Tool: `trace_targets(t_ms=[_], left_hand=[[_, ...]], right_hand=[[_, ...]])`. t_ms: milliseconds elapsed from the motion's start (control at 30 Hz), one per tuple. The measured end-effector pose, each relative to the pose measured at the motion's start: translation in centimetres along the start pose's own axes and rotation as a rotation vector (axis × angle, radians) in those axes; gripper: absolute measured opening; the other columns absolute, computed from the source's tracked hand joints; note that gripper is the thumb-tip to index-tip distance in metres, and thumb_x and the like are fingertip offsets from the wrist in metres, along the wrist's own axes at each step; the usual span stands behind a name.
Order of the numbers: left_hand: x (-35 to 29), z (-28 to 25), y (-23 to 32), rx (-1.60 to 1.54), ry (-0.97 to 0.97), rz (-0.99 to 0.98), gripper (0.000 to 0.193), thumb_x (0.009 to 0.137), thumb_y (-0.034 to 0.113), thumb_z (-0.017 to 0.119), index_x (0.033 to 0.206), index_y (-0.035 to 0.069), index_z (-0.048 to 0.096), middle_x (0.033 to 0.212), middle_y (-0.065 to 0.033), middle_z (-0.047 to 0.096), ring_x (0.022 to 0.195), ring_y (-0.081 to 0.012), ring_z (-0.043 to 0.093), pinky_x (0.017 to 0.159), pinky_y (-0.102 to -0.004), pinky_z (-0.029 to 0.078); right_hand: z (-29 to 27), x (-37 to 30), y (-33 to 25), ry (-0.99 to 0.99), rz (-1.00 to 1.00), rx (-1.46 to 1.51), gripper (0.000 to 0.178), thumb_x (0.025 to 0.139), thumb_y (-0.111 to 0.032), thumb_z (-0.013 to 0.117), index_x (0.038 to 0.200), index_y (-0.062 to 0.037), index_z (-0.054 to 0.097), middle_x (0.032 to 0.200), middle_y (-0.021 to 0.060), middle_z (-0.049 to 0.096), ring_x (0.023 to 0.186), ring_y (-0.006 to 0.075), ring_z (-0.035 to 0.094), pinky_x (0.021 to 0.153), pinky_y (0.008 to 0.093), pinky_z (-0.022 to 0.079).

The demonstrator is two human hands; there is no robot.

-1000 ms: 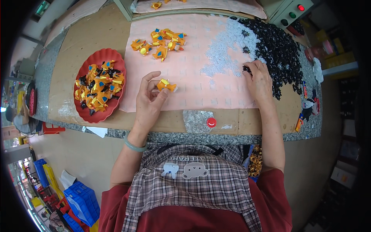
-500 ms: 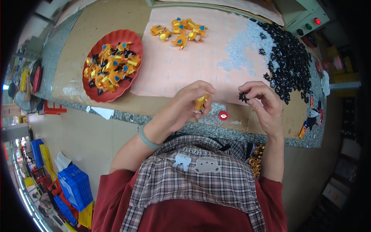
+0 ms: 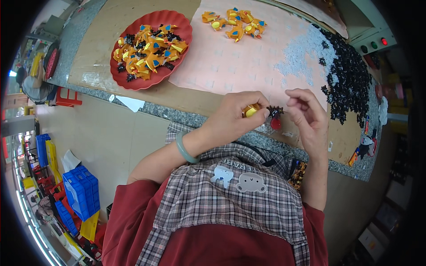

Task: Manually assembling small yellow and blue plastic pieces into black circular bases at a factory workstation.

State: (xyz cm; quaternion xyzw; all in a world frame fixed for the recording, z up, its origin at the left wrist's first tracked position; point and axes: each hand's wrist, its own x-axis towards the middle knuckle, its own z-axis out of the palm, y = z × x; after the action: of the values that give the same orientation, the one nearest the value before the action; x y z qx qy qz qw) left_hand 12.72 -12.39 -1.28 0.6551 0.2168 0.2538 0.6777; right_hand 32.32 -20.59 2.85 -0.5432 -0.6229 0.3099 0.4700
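My left hand (image 3: 235, 115), wearing a pale green bangle, is closed around a small orange and yellow plastic figure (image 3: 251, 110). At its thumb and fingertips is a black spiky star-shaped piece (image 3: 275, 111); whether they pinch it or only touch it is hard to tell. Just right of that piece my right hand (image 3: 309, 113) is raised, fingers loosely curled and apart from the thumb, with nothing seen between them. A small red round cap (image 3: 276, 123) shows right below the black piece, near the table's front edge.
A red scalloped dish (image 3: 185, 48) at left holds orange figures and black pieces. More orange figures (image 3: 235, 32) lie on the pink sheet (image 3: 213, 66). White bits (image 3: 306, 51) and a heap of black pieces (image 3: 350, 84) spread at right. Blue crates (image 3: 82, 193) stand on the floor.
The black piece has passed from my right fingers to beside my left fingertips. My right fingers have opened; my left hand has moved right. The whole view has shifted.
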Motion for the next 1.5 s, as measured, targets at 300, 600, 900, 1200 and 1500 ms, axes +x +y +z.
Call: trace_targets(t_ms=[300,600,900,1200,1500], left_hand=[[-0.1,0.4,0.0,0.343,0.194,0.267,0.023,0.088,0.01,0.064,0.109,0.004,0.058,0.092,-0.0038,0.057,0.081,-0.0147,0.056,0.069,-0.0309,0.046],[-0.1,-2.0,-1.8,-1.048,0.0,-0.224,0.036,0.098,0.019,0.049,0.13,0.004,0.047,0.109,-0.0108,0.055,0.094,-0.0218,0.057,0.076,-0.0301,0.048],[-0.5,-1.8,-1.8,-1.153,-0.002,-0.291,0.035,0.102,0.019,0.045,0.133,0.004,0.046,0.108,-0.013,0.057,0.09,-0.018,0.059,0.069,-0.0214,0.046],[-0.5,-2.2,-1.6,-0.953,-0.095,-0.279,0.029,0.101,0.021,0.047,0.126,0.008,0.051,0.113,-0.0171,0.06,0.09,-0.0127,0.06,0.075,-0.021,0.047],[-0.5,-1.3,-2.5,-0.844,-0.063,-0.254,0.009,0.099,0.017,0.049,0.104,0.011,0.054,0.122,-0.0212,0.059,0.099,-0.0153,0.058,0.079,-0.0247,0.049]], right_hand=[[2.3,-1.3,1.4,0.054,0.44,0.525,0.018,0.094,-0.003,0.059,0.112,0.0004,0.06,0.08,0.0043,0.063,0.066,0.0078,0.061,0.06,0.0182,0.047],[0.9,-1.9,1.4,0.142,0.399,0.33,0.02,0.093,0.0,0.059,0.113,0.0025,0.056,0.085,0.0059,0.065,0.075,0.0097,0.064,0.064,0.0194,0.048],[0.7,-3.5,2.6,0.13,0.402,0.334,0.017,0.094,-0.002,0.059,0.11,0.0035,0.059,0.088,0.0058,0.064,0.079,0.0095,0.062,0.07,0.022,0.049],[0.3,-4.3,2.3,0.159,0.38,0.133,0.012,0.091,0.001,0.061,0.102,0.0023,0.064,0.088,0.0045,0.062,0.078,0.0097,0.061,0.07,0.0231,0.048],[1.0,-4.6,1.7,0.053,0.213,-0.304,0.016,0.087,0.004,0.062,0.101,-0.0007,0.067,0.089,0.0095,0.058,0.076,0.0196,0.06,0.069,0.0292,0.048]])
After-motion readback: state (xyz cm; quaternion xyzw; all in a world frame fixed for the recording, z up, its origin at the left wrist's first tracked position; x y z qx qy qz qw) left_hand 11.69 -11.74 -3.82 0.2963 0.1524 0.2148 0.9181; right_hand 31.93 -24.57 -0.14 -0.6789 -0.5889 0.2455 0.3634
